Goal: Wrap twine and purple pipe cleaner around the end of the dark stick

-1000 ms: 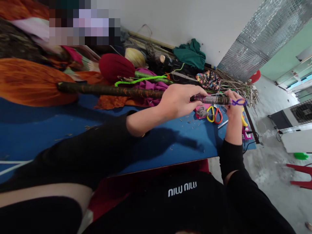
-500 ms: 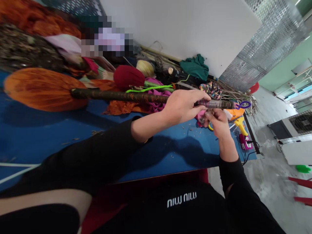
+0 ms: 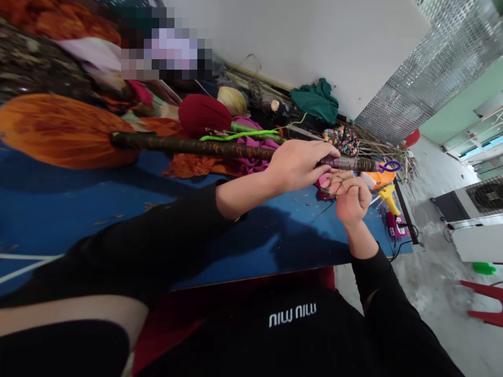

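A long dark stick (image 3: pixel 196 146), like a branch with bark, lies level across my view above the table. At its left end is a rounded bundle of orange cloth (image 3: pixel 63 131). Near the right end, greyish-pink wrapping (image 3: pixel 348 163) goes around the wood, and a purple loop (image 3: pixel 400 166) sticks out from the tip. My left hand (image 3: pixel 294 165) grips the stick just left of the wrapping, palm downward. Just below the wrapped part, my right hand (image 3: pixel 351 199) has its fingers curled in a pinch; what they hold is too small to make out.
Behind the stick lie a dark red bundle (image 3: pixel 204 115), a green cloth (image 3: pixel 316 102), a flowered scrunchie (image 3: pixel 341 140) and thin twigs. A yellow glue gun (image 3: pixel 389 198) and a magenta box with cables (image 3: pixel 393 224) sit at the right end of the blue table (image 3: pixel 251 246).
My right hand has turned, its fingers now curled and pointing left beneath the stick. My left hand keeps its grip. The whole view has shifted slightly.
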`<state>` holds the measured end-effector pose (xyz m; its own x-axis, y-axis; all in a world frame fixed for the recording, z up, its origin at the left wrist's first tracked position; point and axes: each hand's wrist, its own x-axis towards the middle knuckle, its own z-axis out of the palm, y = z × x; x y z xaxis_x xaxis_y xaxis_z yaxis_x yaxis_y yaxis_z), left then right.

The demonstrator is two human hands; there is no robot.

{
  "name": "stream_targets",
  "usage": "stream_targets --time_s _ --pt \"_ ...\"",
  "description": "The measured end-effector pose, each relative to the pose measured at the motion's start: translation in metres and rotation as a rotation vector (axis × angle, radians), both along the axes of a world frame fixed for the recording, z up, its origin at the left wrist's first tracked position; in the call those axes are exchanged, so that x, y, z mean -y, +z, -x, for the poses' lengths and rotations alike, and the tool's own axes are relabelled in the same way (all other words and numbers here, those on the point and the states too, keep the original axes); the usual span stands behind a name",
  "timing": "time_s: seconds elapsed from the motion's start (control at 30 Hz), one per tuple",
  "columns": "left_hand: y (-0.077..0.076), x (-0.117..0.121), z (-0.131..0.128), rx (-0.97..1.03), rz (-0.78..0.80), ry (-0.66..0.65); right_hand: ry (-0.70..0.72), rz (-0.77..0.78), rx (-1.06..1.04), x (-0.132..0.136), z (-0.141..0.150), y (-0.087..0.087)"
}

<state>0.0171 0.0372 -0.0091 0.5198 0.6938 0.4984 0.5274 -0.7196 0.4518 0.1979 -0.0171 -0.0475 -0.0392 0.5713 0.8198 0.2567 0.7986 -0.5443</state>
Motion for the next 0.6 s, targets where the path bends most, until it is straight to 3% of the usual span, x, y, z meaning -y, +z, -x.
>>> stream_targets --time_s 0.1,0.2,0.43,0.6 --pt "0.003 -0.004 0.004 -0.034 0.001 -0.045 0.054 0.107 -0.181 -0.002 0.007 0.000" --pt "0.002 -0.005 0.005 -0.055 -0.012 -0.069 0.072 0.047 -0.206 0.004 0.011 -0.001" --pt "-0.009 0.002 -0.004 -0.065 -0.056 -0.022 -0.141 -0.255 0.275 0.029 0.015 -0.005" --pt "-0.013 0.000 -0.007 -0.081 -0.022 -0.023 -0.198 -0.317 0.434 0.027 0.013 -0.001"
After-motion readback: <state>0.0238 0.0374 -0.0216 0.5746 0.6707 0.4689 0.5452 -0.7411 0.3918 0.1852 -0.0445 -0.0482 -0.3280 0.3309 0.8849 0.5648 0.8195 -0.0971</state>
